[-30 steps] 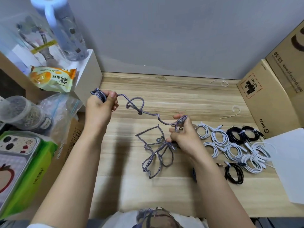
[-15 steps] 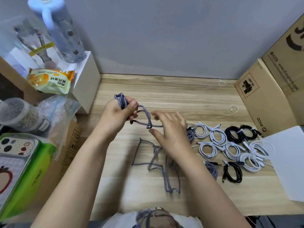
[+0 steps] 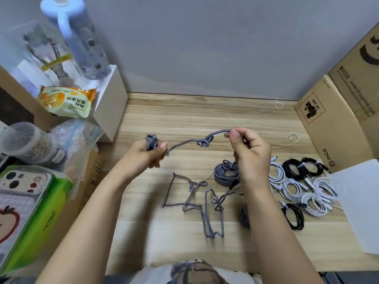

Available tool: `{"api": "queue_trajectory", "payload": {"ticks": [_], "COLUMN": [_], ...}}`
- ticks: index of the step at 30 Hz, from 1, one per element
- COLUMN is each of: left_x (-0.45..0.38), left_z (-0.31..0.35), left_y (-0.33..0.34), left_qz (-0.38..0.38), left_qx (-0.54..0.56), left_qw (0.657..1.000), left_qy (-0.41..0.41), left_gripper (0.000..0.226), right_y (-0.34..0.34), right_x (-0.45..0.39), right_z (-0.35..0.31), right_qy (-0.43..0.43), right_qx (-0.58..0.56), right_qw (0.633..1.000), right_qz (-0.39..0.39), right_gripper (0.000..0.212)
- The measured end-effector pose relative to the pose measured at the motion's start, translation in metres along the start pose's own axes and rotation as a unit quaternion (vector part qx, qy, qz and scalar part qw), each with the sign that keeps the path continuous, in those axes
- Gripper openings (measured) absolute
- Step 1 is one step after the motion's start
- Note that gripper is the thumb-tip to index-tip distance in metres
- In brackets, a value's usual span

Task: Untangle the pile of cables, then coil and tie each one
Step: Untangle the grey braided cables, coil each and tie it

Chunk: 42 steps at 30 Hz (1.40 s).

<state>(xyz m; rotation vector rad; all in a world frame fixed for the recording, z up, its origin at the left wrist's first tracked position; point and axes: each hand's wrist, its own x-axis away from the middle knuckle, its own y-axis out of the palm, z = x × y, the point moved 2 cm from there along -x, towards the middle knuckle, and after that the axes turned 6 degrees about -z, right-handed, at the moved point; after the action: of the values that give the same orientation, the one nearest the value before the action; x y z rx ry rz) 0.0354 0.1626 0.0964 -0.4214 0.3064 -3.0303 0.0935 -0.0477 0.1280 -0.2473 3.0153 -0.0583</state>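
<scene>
A grey braided cable (image 3: 184, 144) stretches between my two hands above the wooden table (image 3: 184, 115). My left hand (image 3: 148, 153) grips a bunch of its loops in a fist. My right hand (image 3: 249, 152) pinches the cable just right of a knot (image 3: 204, 142). The rest of this cable lies in loose kinks (image 3: 202, 203) on the table below my hands. A coiled grey cable (image 3: 224, 173) sits partly behind my right hand. Another grey coil (image 3: 245, 218) shows beside my right forearm.
Several coiled white cables (image 3: 307, 193) and black cables (image 3: 297, 169) lie at the right, next to white paper (image 3: 361, 203) and cardboard boxes (image 3: 336, 124). Loose ties (image 3: 292, 138) lie near the back. A white box (image 3: 108, 103), bags and a bottle (image 3: 82, 37) crowd the left.
My right hand went from open near the left hand to pinching the cable further right, pulling the stretch with the knot taut. My left hand kept its bunch of loops.
</scene>
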Motion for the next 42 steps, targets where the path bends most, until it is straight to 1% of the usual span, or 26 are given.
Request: {"api": "queue_trajectory", "payload": {"ticks": [3,5,7,9,10,13,16,18,19,20,22,24,28,30,32,33,35,37,38,40,41,42], "left_x": [0.013,0.021,0.027,0.028,0.028,0.022,0.019,0.016,0.014,0.012,0.007,0.002,-0.009,-0.014,-0.016,-0.016,-0.014,-0.010,-0.007,-0.001,0.003,0.007], "left_z": [0.010,0.022,0.033,0.042,0.046,0.053,0.057,0.057,0.056,0.054,0.049,0.045,0.033,0.022,0.008,0.003,-0.007,-0.015,-0.018,-0.023,-0.023,-0.024], "left_y": [0.012,0.020,0.026,0.031,0.032,0.031,0.025,0.024,0.024,0.025,0.027,0.028,0.019,0.011,0.005,0.004,0.004,0.006,0.005,0.002,0.002,0.002], "left_qz": [-0.152,-0.223,-0.275,-0.289,-0.275,-0.196,-0.147,-0.107,-0.085,-0.066,-0.031,0.014,0.123,0.168,0.183,0.173,0.118,0.048,0.016,-0.034,-0.060,-0.093], "left_qx": [0.047,0.039,0.023,0.020,0.017,0.023,0.095,0.123,0.132,0.144,0.176,0.209,0.236,0.243,0.233,0.226,0.215,0.209,0.205,0.201,0.212,0.247], "left_qw": [0.987,0.974,0.961,0.957,0.961,0.979,0.983,0.984,0.985,0.985,0.980,0.975,0.963,0.955,0.955,0.958,0.968,0.973,0.974,0.974,0.971,0.960], "left_qy": [-0.029,-0.030,-0.020,-0.002,0.008,0.046,0.060,0.066,0.070,0.075,0.083,0.076,0.040,0.013,-0.017,-0.032,-0.061,-0.088,-0.096,-0.099,-0.095,-0.089], "left_gripper": [0.040,0.039,0.037,0.034,0.033,0.034,0.035,0.034,0.034,0.034,0.035,0.035,0.035,0.035,0.035,0.035,0.037,0.042,0.047,0.055,0.056,0.059], "right_y": [-0.004,-0.004,-0.001,0.005,0.009,0.023,0.030,0.031,0.032,0.033,0.038,0.041,0.042,0.039,0.034,0.032,0.028,0.022,0.019,0.012,0.008,0.004], "right_x": [-0.004,-0.006,-0.007,-0.006,-0.005,0.001,0.007,0.011,0.013,0.015,0.020,0.026,0.033,0.031,0.027,0.024,0.020,0.014,0.010,0.004,0.001,-0.001], "right_z": [0.008,0.014,0.018,0.017,0.018,0.015,0.014,0.012,0.010,0.008,0.003,0.003,0.008,0.005,0.000,-0.003,-0.005,-0.006,-0.005,-0.002,0.000,0.003], "right_qy": [0.005,0.013,0.024,0.031,0.037,0.039,0.042,0.069,0.073,0.070,0.069,0.070,0.097,0.114,0.100,0.096,0.108,0.131,0.142,0.156,0.162,0.170], "right_qx": [0.021,0.026,0.030,0.036,0.038,0.046,0.028,-0.021,-0.046,-0.067,-0.100,-0.107,-0.168,-0.212,-0.241,-0.251,-0.249,-0.236,-0.242,-0.264,-0.271,-0.274], "right_qw": [0.999,0.998,0.998,0.999,0.998,0.987,0.955,0.931,0.924,0.919,0.902,0.885,0.857,0.855,0.875,0.888,0.920,0.948,0.953,0.951,0.948,0.945], "right_qz": [0.042,0.058,0.052,0.011,-0.024,-0.150,-0.293,-0.358,-0.373,-0.383,-0.415,-0.449,-0.477,-0.460,-0.408,-0.373,-0.283,-0.171,-0.117,-0.022,0.018,0.051], "right_gripper": [0.021,0.023,0.023,0.024,0.024,0.026,0.026,0.029,0.029,0.025,0.008,0.021,0.022,0.018,0.010,0.015,0.035,0.047,0.051,0.057,0.059,0.058]}}
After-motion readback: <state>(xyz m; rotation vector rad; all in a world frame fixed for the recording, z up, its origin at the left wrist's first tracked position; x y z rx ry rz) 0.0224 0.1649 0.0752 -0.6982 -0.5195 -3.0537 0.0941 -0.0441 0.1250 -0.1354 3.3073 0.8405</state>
